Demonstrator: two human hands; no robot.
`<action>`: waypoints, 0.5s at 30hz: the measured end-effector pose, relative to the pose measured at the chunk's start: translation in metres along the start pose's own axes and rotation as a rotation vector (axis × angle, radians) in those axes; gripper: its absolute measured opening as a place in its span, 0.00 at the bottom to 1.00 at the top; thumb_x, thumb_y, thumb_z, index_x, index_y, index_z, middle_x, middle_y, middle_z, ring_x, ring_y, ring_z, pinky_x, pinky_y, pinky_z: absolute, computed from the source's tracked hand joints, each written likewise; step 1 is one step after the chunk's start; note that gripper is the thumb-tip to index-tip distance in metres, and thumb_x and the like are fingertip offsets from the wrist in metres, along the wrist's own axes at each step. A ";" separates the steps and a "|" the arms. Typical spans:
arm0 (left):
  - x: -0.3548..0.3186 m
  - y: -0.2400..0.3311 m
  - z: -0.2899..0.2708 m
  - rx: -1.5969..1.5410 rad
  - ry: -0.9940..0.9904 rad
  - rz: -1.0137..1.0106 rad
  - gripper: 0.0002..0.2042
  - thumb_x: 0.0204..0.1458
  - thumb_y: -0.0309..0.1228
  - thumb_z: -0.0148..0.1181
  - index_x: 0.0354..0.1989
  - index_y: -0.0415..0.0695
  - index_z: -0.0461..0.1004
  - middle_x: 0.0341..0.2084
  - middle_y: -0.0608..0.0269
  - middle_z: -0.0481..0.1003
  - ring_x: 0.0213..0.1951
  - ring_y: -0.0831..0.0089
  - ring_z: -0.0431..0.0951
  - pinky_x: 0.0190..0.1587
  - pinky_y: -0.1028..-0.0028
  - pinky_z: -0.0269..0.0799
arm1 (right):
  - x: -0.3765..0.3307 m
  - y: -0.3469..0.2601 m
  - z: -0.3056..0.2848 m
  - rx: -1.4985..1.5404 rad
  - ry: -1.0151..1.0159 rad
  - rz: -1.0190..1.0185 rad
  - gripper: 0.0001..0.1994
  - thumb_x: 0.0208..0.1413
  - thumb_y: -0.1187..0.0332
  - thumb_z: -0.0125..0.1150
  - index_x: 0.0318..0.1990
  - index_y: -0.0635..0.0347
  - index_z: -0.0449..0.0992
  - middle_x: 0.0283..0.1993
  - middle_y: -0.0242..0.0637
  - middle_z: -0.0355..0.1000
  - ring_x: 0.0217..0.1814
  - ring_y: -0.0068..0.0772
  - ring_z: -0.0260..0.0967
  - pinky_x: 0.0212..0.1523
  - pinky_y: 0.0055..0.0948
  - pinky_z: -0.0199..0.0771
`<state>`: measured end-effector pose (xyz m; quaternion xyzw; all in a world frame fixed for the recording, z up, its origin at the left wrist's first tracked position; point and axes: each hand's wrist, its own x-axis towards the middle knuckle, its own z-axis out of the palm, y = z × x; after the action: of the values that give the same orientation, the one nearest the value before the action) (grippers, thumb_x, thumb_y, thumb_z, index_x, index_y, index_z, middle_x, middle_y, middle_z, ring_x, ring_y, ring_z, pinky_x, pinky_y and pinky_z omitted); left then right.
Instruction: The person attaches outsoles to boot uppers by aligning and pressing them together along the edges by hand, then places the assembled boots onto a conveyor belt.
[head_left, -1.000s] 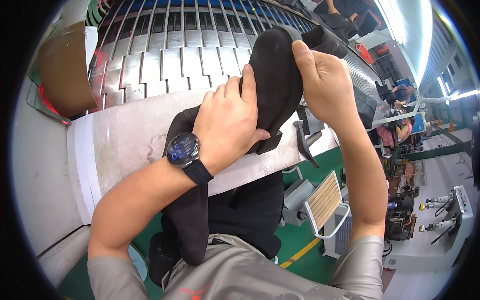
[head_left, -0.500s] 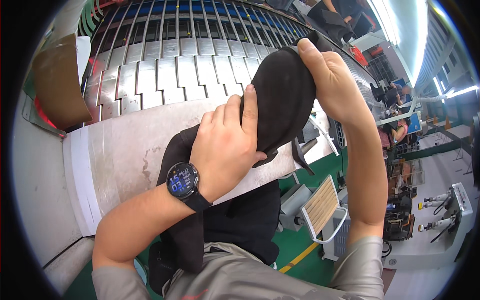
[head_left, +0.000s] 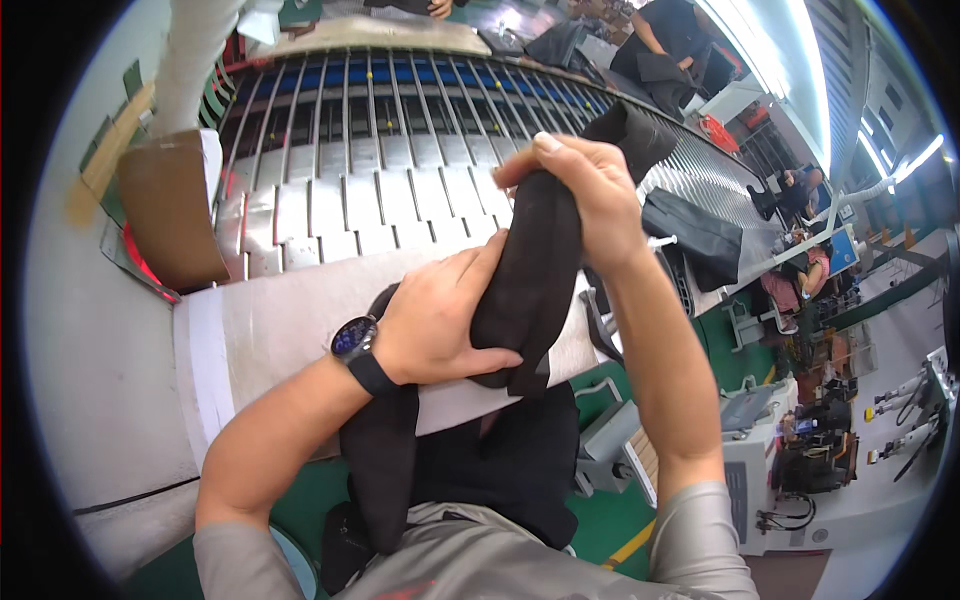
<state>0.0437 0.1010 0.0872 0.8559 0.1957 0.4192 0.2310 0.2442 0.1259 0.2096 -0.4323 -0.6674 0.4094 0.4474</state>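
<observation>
Between my two hands, over the near edge of the work table (head_left: 290, 310), is a long black soft piece (head_left: 535, 265), folded or rolled lengthwise; its exact kind cannot be made out. My right hand (head_left: 600, 205) curls over its upper end, with the thumb on top. On its left side lies my left hand (head_left: 435, 315), fingers pressed along it and thumb across the lower front. Dark material (head_left: 380, 465) hangs below my left wrist over the table edge; whether it belongs to the same piece is hidden. Another dark end (head_left: 630, 135) sticks out beyond my right hand.
A conveyor of metal rods and steel plates (head_left: 360, 205) runs behind the table. At the left stands a brown curved board (head_left: 165, 210). Black sheet material (head_left: 690, 235) lies at the right. Machines and several people, one at a far bench (head_left: 670, 50), are beyond.
The black piece has turned from showing its broad rounded face to a narrower, folded shape. My right hand has moved left and lower and now wraps over the top. My view has shifted too.
</observation>
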 end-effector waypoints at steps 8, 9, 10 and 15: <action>-0.022 0.042 -0.002 0.315 -0.315 -0.114 0.58 0.41 0.47 0.83 0.75 0.26 0.55 0.71 0.30 0.61 0.72 0.39 0.64 0.72 0.51 0.63 | 0.014 0.070 -0.038 0.058 0.334 0.358 0.32 0.69 0.47 0.57 0.28 0.75 0.83 0.25 0.49 0.80 0.25 0.37 0.78 0.32 0.32 0.78; -0.034 0.056 -0.001 0.347 -0.395 -0.111 0.59 0.40 0.48 0.83 0.75 0.26 0.55 0.75 0.29 0.56 0.76 0.38 0.59 0.75 0.50 0.58 | 0.010 0.093 -0.047 0.147 0.387 0.436 0.32 0.69 0.47 0.56 0.27 0.75 0.82 0.25 0.51 0.80 0.25 0.41 0.79 0.32 0.34 0.80; -0.043 0.066 -0.001 0.449 -0.486 -0.100 0.58 0.40 0.49 0.82 0.74 0.26 0.57 0.76 0.31 0.55 0.77 0.42 0.58 0.75 0.47 0.57 | 0.003 0.126 -0.058 0.245 0.361 0.514 0.32 0.69 0.47 0.56 0.28 0.75 0.81 0.26 0.53 0.80 0.26 0.43 0.80 0.33 0.37 0.82; -0.070 0.079 0.025 0.792 -0.500 -0.089 0.55 0.39 0.47 0.82 0.76 0.36 0.61 0.76 0.38 0.59 0.77 0.48 0.60 0.76 0.48 0.55 | -0.041 0.185 -0.042 0.568 0.368 0.689 0.31 0.69 0.45 0.56 0.33 0.74 0.80 0.33 0.57 0.80 0.31 0.49 0.82 0.39 0.43 0.87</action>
<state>0.0347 -0.0066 0.0739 0.9437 0.3154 0.0830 -0.0554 0.3324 0.1474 0.0378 -0.5541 -0.2571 0.6165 0.4968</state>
